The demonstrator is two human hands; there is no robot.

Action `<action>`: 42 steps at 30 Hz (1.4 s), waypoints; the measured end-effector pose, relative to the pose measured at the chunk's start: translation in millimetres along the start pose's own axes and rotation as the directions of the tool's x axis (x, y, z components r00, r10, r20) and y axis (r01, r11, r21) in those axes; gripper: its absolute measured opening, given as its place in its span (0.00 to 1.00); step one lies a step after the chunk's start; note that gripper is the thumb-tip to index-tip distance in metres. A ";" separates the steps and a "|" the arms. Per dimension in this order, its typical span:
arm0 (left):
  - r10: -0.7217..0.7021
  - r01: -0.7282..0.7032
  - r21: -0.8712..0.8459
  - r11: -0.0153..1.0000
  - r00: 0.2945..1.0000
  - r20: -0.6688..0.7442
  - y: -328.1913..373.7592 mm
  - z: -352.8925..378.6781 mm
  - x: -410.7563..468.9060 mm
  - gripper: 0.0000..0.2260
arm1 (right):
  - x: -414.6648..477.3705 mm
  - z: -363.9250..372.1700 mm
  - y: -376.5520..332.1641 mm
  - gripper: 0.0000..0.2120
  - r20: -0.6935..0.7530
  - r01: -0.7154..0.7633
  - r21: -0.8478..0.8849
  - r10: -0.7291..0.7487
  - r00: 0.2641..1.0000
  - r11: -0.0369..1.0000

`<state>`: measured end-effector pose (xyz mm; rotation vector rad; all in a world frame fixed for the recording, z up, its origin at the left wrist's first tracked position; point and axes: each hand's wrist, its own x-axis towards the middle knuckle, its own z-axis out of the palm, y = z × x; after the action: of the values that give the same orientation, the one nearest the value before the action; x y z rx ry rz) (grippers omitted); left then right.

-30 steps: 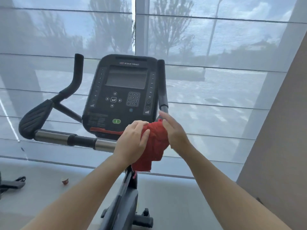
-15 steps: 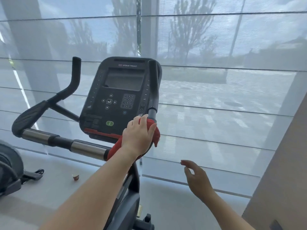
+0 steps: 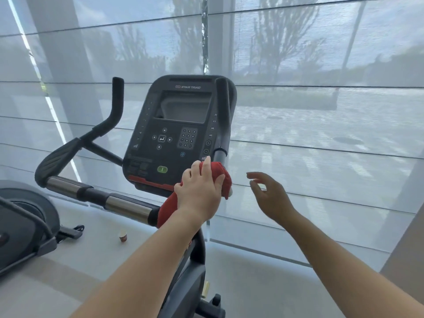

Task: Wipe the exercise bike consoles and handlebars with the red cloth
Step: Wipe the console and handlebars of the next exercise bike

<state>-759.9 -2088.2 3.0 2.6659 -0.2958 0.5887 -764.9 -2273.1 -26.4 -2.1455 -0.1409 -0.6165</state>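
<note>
The exercise bike's black console point(image 3: 176, 131) stands in front of me, with its handlebar point(image 3: 96, 193) running left to a padded grip. An upright bar point(image 3: 223, 115) rises at the console's right edge. My left hand point(image 3: 199, 191) grips the red cloth point(image 3: 221, 174) wrapped over the handlebar just below the console's lower right corner. To the right of the cloth, my right hand point(image 3: 268, 196) hovers in the air, fingers loosely spread, holding nothing and touching nothing.
Another machine point(image 3: 23, 226) stands at the left edge on the floor. A small paper cup point(image 3: 123, 236) sits on the floor beneath the handlebar. A sheer window blind point(image 3: 321, 134) hangs close behind the bike, and a beige wall point(image 3: 403, 260) is at the right.
My right hand let go of the cloth, dropped away to the right, then rose again beside it. My left hand keeps the cloth on the bar. The view shifted left.
</note>
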 end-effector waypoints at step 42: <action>-0.469 0.508 0.206 0.836 0.858 -0.210 57.4 19.1 70.3 0.21 | 200.4 -7.2 23.1 0.33 0.531 0.859 -0.044 -0.716 0.453 0.511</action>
<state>-706.8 -2156.3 37.0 2.7512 0.5366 0.6874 -585.8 -2316.7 56.0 -2.4232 -1.5187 -0.6592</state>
